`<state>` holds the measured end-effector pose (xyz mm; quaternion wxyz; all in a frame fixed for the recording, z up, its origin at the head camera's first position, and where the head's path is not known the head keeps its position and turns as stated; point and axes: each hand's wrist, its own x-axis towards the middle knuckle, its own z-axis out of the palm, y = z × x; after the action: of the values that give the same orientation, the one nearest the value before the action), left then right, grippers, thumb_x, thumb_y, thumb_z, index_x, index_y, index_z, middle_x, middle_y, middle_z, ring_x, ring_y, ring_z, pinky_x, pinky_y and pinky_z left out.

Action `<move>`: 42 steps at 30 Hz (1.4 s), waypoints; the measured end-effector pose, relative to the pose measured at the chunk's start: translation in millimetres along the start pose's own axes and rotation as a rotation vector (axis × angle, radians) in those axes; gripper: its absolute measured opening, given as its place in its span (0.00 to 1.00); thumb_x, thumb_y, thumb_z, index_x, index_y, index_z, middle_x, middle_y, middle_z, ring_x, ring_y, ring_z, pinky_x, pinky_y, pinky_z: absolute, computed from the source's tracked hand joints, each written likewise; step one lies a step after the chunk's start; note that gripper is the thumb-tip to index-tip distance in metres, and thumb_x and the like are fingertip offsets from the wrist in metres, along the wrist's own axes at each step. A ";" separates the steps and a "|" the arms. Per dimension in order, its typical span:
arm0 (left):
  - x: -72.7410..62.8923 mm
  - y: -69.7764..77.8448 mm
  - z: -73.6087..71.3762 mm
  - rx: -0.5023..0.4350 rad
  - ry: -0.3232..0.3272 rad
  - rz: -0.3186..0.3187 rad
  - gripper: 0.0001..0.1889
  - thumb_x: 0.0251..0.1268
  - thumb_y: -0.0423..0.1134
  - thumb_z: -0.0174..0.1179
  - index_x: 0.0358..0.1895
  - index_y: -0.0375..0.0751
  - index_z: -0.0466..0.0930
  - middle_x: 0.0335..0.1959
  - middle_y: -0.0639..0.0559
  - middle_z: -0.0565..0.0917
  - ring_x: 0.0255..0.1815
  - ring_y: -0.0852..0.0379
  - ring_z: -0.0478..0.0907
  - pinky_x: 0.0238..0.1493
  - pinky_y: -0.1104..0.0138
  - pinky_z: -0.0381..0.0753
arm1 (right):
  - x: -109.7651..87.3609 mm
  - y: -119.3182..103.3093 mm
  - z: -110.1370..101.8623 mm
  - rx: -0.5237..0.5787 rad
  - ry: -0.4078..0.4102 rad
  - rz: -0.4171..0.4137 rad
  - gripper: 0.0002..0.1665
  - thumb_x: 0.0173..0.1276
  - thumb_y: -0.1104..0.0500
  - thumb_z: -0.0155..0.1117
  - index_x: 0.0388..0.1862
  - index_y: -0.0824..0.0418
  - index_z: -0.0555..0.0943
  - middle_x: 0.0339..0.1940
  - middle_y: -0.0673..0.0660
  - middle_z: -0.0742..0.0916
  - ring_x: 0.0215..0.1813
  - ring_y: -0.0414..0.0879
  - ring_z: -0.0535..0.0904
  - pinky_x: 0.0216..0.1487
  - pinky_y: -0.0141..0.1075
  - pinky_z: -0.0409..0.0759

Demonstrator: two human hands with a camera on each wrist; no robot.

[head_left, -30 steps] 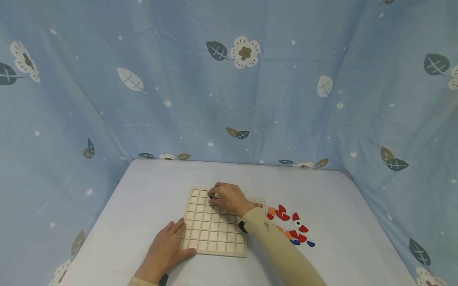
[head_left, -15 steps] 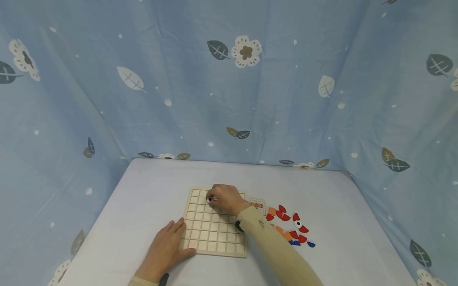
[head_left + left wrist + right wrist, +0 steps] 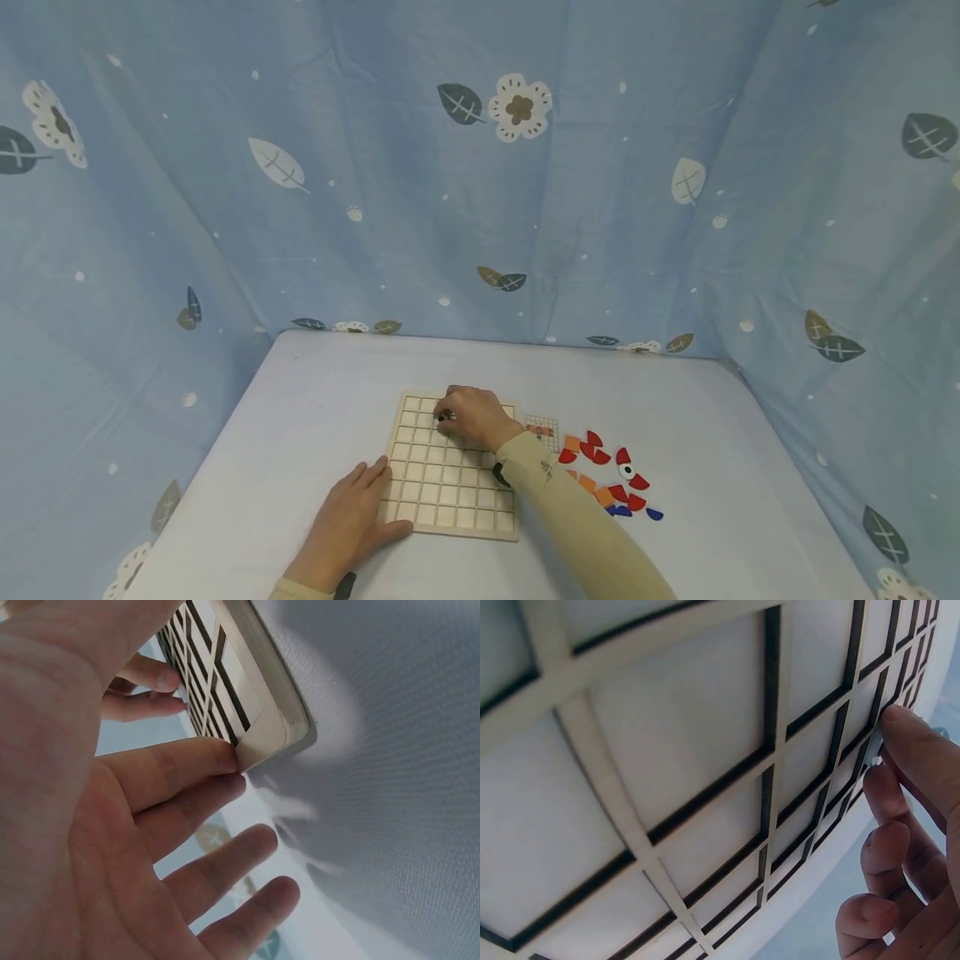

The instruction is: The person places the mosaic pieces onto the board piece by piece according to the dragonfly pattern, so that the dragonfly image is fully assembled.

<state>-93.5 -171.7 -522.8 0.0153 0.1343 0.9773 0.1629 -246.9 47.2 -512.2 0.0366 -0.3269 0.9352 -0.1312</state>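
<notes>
A pale wooden grid board (image 3: 446, 492) with square cells lies on the white table. Near its far edge, my right hand (image 3: 474, 415) pinches a small white piece with a black dot (image 3: 441, 417) over a far-left cell. The right wrist view shows thumb and index fingertips close together right at the grid, the other fingers curled, and the piece (image 3: 875, 744) mostly hidden. My left hand (image 3: 352, 512) rests at the board's near-left corner, fingers extended along the side and thumb at the front edge. In the left wrist view, fingertips (image 3: 225, 756) touch the board's rim.
Right of the board lies a small printed grid card (image 3: 551, 429), partly covered by the right arm. Beyond it are scattered red pieces (image 3: 594, 438), orange squares (image 3: 604, 497), blue pieces (image 3: 655, 514) and a white ring-like disc with a black dot (image 3: 627, 472). A blue patterned curtain (image 3: 480, 208) surrounds the table.
The right hand has shifted slightly left and toward me with the dotted piece, uncovering more of the card. The left hand has stayed at the board's corner.
</notes>
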 end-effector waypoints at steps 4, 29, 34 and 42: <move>0.8 0.7 0.8 0.003 0.004 0.006 0.49 0.48 0.63 0.75 0.65 0.26 0.75 0.69 0.34 0.74 0.68 0.30 0.69 0.68 0.43 0.70 | 0.8 0.9 1.3 -0.016 -0.003 0.009 0.13 0.67 0.48 0.72 0.50 0.44 0.89 0.42 0.42 0.84 0.40 0.34 0.79 0.41 0.28 0.81; 0.3 -0.5 1.1 0.012 0.021 0.023 0.48 0.50 0.63 0.74 0.65 0.27 0.75 0.69 0.35 0.73 0.69 0.30 0.69 0.69 0.43 0.69 | -39.3 -2.8 -33.8 0.012 0.251 -0.073 0.18 0.66 0.49 0.74 0.54 0.49 0.87 0.46 0.45 0.87 0.44 0.39 0.83 0.40 0.34 0.84; 0.1 -3.1 1.5 -0.008 0.026 0.020 0.48 0.50 0.64 0.74 0.66 0.28 0.75 0.70 0.36 0.73 0.69 0.32 0.69 0.69 0.44 0.69 | -59.0 -1.3 -39.4 0.010 0.308 -0.062 0.19 0.66 0.49 0.74 0.54 0.49 0.87 0.47 0.45 0.87 0.46 0.39 0.84 0.43 0.34 0.85; 0.5 -8.3 1.7 -0.008 0.028 0.039 0.50 0.50 0.65 0.73 0.68 0.30 0.73 0.72 0.38 0.71 0.71 0.32 0.67 0.71 0.43 0.67 | -96.7 6.5 -45.0 -0.015 0.430 -0.040 0.20 0.61 0.49 0.78 0.53 0.47 0.87 0.44 0.44 0.88 0.43 0.38 0.84 0.39 0.33 0.85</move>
<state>-96.0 -178.6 -527.0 -0.0013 0.1509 0.9740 0.1688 -182.0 122.1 -472.3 -0.1689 -0.3100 0.9157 -0.1918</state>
